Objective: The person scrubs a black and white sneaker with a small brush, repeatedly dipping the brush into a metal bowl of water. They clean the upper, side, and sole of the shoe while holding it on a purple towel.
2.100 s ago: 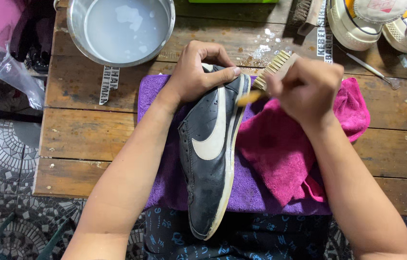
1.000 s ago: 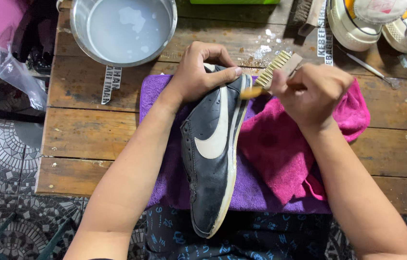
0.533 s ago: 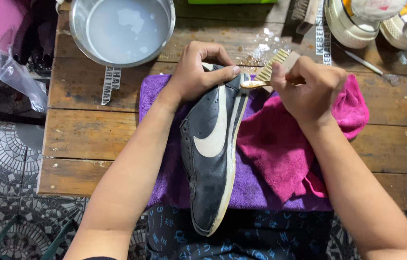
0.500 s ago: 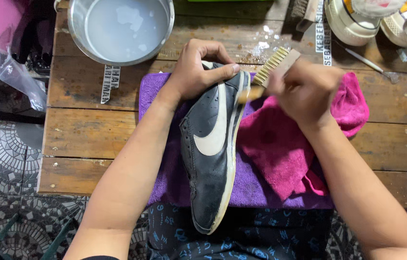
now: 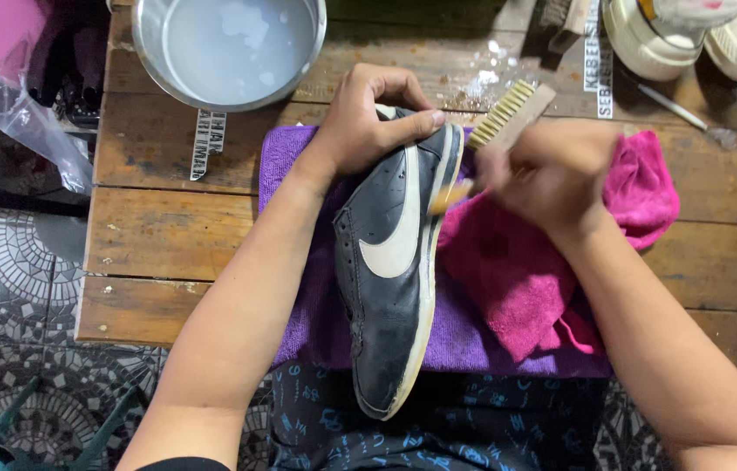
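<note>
Our left hand [image 5: 368,118] clamps the far end of the dark sneaker [image 5: 395,270], which lies on a purple towel [image 5: 299,174]. Our right hand [image 5: 552,174], blurred, grips a wooden brush [image 5: 508,113] at its sole. White printed strips [image 5: 207,144] sit near the metal basin [image 5: 229,48], far left.

The left hand [image 5: 368,118] is curled in a grip, thumb stretched toward the right hand [image 5: 552,170], which is fisted and motion-blurred just beside it. Both forearms angle inward.
</note>
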